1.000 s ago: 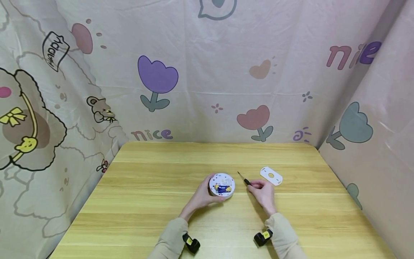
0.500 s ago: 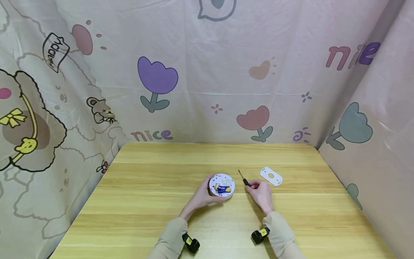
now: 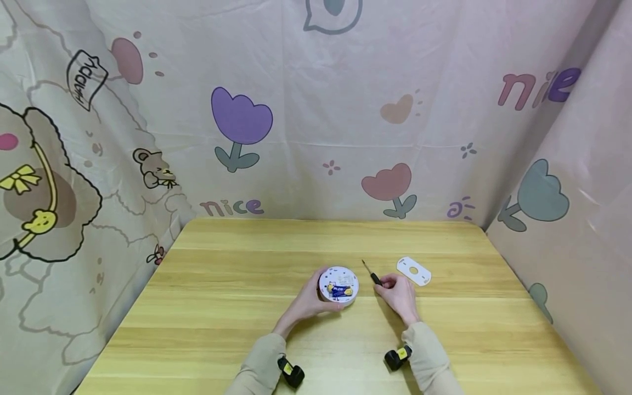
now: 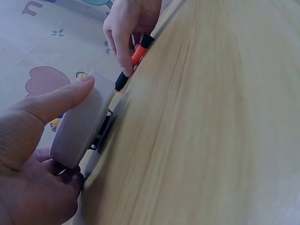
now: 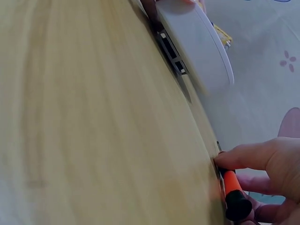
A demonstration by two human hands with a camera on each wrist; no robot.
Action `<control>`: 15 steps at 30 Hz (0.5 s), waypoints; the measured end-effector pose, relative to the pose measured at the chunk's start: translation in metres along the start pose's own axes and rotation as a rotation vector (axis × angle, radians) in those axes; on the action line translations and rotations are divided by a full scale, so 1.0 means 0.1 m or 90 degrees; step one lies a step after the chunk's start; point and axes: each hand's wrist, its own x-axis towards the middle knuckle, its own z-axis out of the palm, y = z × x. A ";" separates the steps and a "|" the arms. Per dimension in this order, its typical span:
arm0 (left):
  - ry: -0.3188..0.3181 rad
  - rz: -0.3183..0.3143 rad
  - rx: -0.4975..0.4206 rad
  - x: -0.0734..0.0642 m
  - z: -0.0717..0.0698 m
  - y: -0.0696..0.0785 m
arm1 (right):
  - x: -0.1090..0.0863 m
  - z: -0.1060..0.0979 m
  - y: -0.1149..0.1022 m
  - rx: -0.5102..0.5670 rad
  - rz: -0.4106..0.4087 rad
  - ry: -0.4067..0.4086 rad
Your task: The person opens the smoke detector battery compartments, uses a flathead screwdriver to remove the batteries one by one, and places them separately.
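Note:
My left hand (image 3: 307, 299) grips a round white smoke alarm (image 3: 338, 278) by its side, thumb at the near edge. Its upturned white face bears a blue and yellow battery. In the left wrist view a slotted part (image 4: 101, 132) juts from the alarm's underside, close over the table. To the right of the alarm, my right hand (image 3: 399, 296) pinches a small screwdriver (image 3: 376, 278) by its black and orange handle. The thin shaft points up and left, away from the body and apart from the alarm. The right wrist view shows the orange handle (image 5: 232, 183) low, near the tabletop.
A white mounting plate (image 3: 406, 269) with rounded ends and a centre hole lies just beyond my right hand. The wooden table (image 3: 237, 329) carries everything. A printed curtain (image 3: 306, 109) hangs behind the table and along both sides.
My right hand has shifted slightly left with the screwdriver in its fingers. My left hand and the smoke alarm have stayed in place, and so has the mounting plate.

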 end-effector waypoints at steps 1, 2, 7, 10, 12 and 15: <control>-0.001 0.000 -0.004 0.00 0.00 0.00 | 0.00 -0.01 0.00 0.001 0.000 -0.004; -0.003 -0.001 -0.009 0.00 0.00 0.00 | 0.00 -0.01 0.01 0.002 0.001 -0.006; -0.007 -0.001 -0.017 0.00 0.00 -0.01 | 0.00 -0.04 0.01 0.026 0.007 -0.018; -0.006 -0.003 -0.018 0.00 0.01 -0.02 | -0.01 -0.05 0.02 0.040 0.008 -0.024; -0.007 -0.008 -0.020 0.00 0.01 -0.03 | -0.01 -0.06 0.03 0.057 0.012 -0.033; -0.007 -0.012 -0.024 -0.01 0.01 -0.04 | -0.01 -0.07 0.05 0.092 0.020 -0.041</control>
